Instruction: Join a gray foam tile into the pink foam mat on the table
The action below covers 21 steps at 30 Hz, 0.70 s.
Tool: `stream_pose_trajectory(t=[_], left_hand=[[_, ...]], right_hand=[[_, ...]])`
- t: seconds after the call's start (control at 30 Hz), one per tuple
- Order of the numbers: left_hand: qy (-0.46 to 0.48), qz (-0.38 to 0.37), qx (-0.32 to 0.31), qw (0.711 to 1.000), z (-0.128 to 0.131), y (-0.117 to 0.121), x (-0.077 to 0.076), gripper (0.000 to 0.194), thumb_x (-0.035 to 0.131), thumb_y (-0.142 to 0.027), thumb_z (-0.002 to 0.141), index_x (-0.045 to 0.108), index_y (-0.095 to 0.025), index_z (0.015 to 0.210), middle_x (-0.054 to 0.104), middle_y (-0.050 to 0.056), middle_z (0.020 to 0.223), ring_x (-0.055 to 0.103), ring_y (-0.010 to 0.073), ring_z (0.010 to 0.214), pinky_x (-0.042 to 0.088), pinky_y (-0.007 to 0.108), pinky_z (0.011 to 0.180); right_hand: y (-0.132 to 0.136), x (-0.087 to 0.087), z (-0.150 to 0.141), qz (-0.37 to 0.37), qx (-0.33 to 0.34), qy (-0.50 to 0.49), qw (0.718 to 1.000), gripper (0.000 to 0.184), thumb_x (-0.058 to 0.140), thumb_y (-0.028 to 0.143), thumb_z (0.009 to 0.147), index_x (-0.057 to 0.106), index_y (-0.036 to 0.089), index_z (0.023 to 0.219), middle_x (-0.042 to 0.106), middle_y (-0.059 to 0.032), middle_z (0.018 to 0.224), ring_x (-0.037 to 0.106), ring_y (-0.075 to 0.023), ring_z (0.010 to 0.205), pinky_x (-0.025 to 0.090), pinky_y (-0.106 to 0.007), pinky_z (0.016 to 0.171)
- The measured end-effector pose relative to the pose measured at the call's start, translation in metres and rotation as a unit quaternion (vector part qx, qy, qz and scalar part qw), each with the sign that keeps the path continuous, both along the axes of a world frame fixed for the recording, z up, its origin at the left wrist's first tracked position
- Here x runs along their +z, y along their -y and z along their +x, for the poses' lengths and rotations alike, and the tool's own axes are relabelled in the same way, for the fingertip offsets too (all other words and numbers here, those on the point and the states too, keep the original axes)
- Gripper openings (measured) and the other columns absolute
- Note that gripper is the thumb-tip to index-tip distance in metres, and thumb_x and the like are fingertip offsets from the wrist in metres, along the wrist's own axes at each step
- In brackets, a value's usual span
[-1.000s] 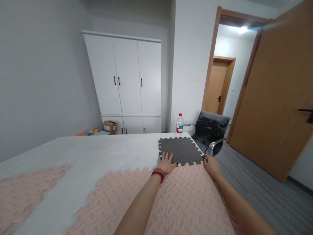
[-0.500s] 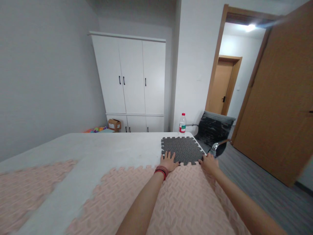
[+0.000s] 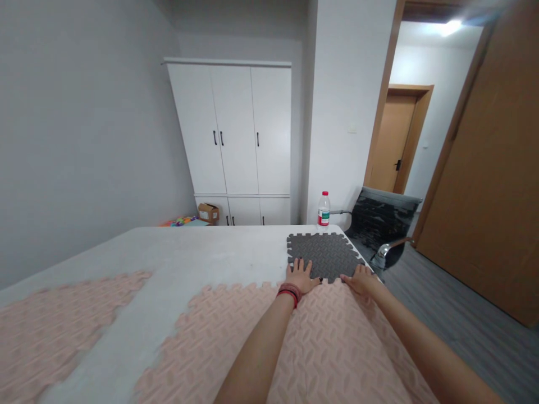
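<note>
A dark grey foam puzzle mat tile [image 3: 323,253] lies at the far right corner of the white table [image 3: 202,258]. Its near toothed edge meets a pink foam mat [image 3: 320,342] that covers the table in front of me. My left hand [image 3: 301,276], with red bands on the wrist, lies flat with spread fingers on the seam between grey and pink. My right hand [image 3: 360,280] presses flat on the same seam, near the table's right edge. Neither hand grips anything.
Another pink mat piece [image 3: 63,314] lies at the left. A water bottle [image 3: 323,210] stands at the table's far edge. A black chair [image 3: 385,221] is beyond the corner, a white wardrobe [image 3: 236,134] behind, an open wooden door [image 3: 488,185] at the right.
My right hand has slid left along the seam, from the table's edge onto the joint. My left hand stays on the seam. The view has turned slightly left.
</note>
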<state>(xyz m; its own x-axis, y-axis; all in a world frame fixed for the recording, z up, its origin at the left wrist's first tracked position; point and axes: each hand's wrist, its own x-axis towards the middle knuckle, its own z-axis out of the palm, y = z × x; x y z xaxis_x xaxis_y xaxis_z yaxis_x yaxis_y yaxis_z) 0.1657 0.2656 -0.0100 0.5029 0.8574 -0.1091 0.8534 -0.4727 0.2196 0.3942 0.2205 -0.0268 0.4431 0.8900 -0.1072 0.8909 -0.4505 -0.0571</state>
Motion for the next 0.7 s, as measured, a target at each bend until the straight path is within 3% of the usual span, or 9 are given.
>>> stream_pose_trajectory(t=[0.2, 0.3, 0.4, 0.47, 0.53, 0.6, 0.7], left_hand=[[0.011, 0.028, -0.011, 0.999, -0.002, 0.011, 0.005, 0.084, 0.017, -0.067, 0.082, 0.016, -0.013, 0.146, 0.013, 0.018, 0.154, 0.005, 0.0339, 0.142, 0.010, 0.058, 0.112], [0.015, 0.045, -0.021, 0.999, -0.008, 0.033, 0.011, 0.079, 0.018, -0.059, 0.084, 0.023, -0.007, 0.144, 0.021, 0.020, 0.152, 0.014, 0.0324, 0.142, 0.013, 0.054, 0.113], [0.025, 0.064, -0.030, 0.997, -0.035, 0.061, 0.020, 0.075, 0.024, -0.060, 0.084, 0.030, -0.013, 0.142, 0.032, 0.015, 0.149, 0.024, 0.0278, 0.139, 0.017, 0.048, 0.113], [0.027, 0.077, -0.017, 0.996, -0.074, 0.079, 0.028, 0.071, 0.029, -0.062, 0.082, 0.033, -0.022, 0.141, 0.037, 0.009, 0.147, 0.028, 0.0229, 0.138, 0.019, 0.042, 0.114], [0.019, 0.096, 0.038, 0.994, -0.132, 0.094, 0.039, 0.065, 0.038, -0.060, 0.080, 0.039, -0.028, 0.137, 0.040, 0.005, 0.146, 0.031, 0.0208, 0.136, 0.021, 0.039, 0.113], [-0.005, 0.122, 0.146, 0.982, -0.205, 0.108, 0.054, 0.056, 0.047, -0.049, 0.077, 0.050, -0.025, 0.127, 0.047, 0.010, 0.139, 0.038, 0.0256, 0.131, 0.027, 0.042, 0.109], [-0.045, 0.155, 0.353, 0.921, -0.323, 0.136, 0.077, 0.040, 0.043, -0.036, 0.077, 0.060, -0.014, 0.105, 0.058, 0.023, 0.118, 0.053, 0.0377, 0.112, 0.041, 0.052, 0.088]], right_hand=[[0.005, -0.008, -0.003, 0.004, 0.001, -0.008, 1.000, 0.097, 0.029, 0.074, 0.079, 0.020, 0.003, 0.145, 0.015, -0.0225, 0.152, 0.011, -0.0328, 0.141, 0.016, -0.050, 0.111], [0.008, -0.006, -0.007, 0.017, -0.005, -0.004, 1.000, 0.100, 0.029, 0.073, 0.078, 0.019, -0.001, 0.144, 0.017, -0.0243, 0.151, 0.011, -0.0338, 0.140, 0.017, -0.051, 0.111], [0.013, -0.002, -0.012, 0.034, 0.001, 0.001, 0.999, 0.102, 0.027, 0.072, 0.078, 0.018, -0.006, 0.142, 0.020, -0.0266, 0.149, 0.013, -0.0349, 0.140, 0.019, -0.052, 0.110], [0.017, -0.001, -0.013, 0.042, 0.015, 0.002, 0.999, 0.099, 0.029, 0.071, 0.078, 0.023, -0.003, 0.143, 0.023, -0.0265, 0.148, 0.016, -0.0361, 0.139, 0.021, -0.055, 0.109], [0.019, -0.004, -0.013, 0.052, 0.032, 0.003, 0.998, 0.094, 0.032, 0.070, 0.076, 0.029, 0.005, 0.143, 0.027, -0.0245, 0.147, 0.019, -0.0374, 0.138, 0.022, -0.058, 0.107], [0.018, -0.009, -0.010, 0.069, 0.043, 0.006, 0.997, 0.090, 0.035, 0.070, 0.073, 0.032, 0.012, 0.143, 0.031, -0.0215, 0.146, 0.020, -0.0377, 0.138, 0.022, -0.060, 0.107], [0.013, -0.020, -0.005, 0.079, 0.034, 0.007, 0.996, 0.090, 0.034, 0.069, 0.071, 0.032, 0.015, 0.143, 0.033, -0.0198, 0.146, 0.022, -0.0373, 0.137, 0.021, -0.060, 0.108]])
